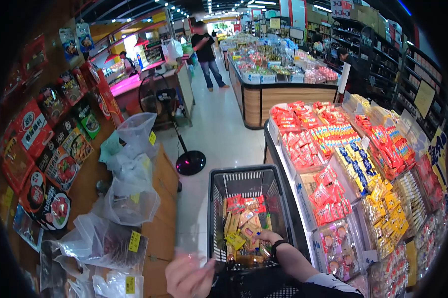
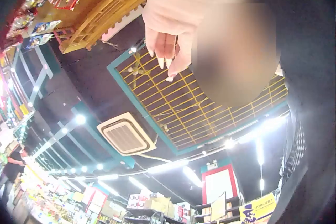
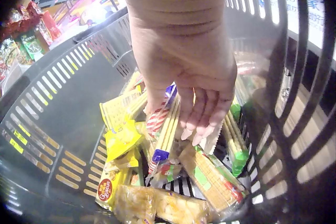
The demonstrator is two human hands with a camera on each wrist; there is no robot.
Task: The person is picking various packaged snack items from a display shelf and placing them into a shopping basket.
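Observation:
My right hand (image 3: pixel 184 61) reaches down inside a dark grey shopping basket (image 1: pixel 244 170). Between its thumb and fingers it holds a slim clear packet of biscuit sticks (image 3: pixel 167 137) with blue ends. Around that packet lie a yellow packet (image 3: pixel 123 140), a clear-wrapped wafer pack (image 3: pixel 210 176), a green-ended stick packet (image 3: pixel 235 148) and several other snacks. Red packets (image 1: pixel 236 202) lie toward the basket's far end. My left hand (image 1: pixel 189 274) is raised beside the basket's near left corner, blurred in the head view. Its fingers are loosely bent, with nothing in them.
Sloping trays of wrapped sweets (image 1: pixel 333 134) line the right. At the left, a wooden counter (image 1: pixel 159 218) carries plastic-bagged goods (image 1: pixel 129 193). A floor fan (image 1: pixel 190 163) stands ahead, and a person (image 1: pixel 206 54) stands farther down the aisle.

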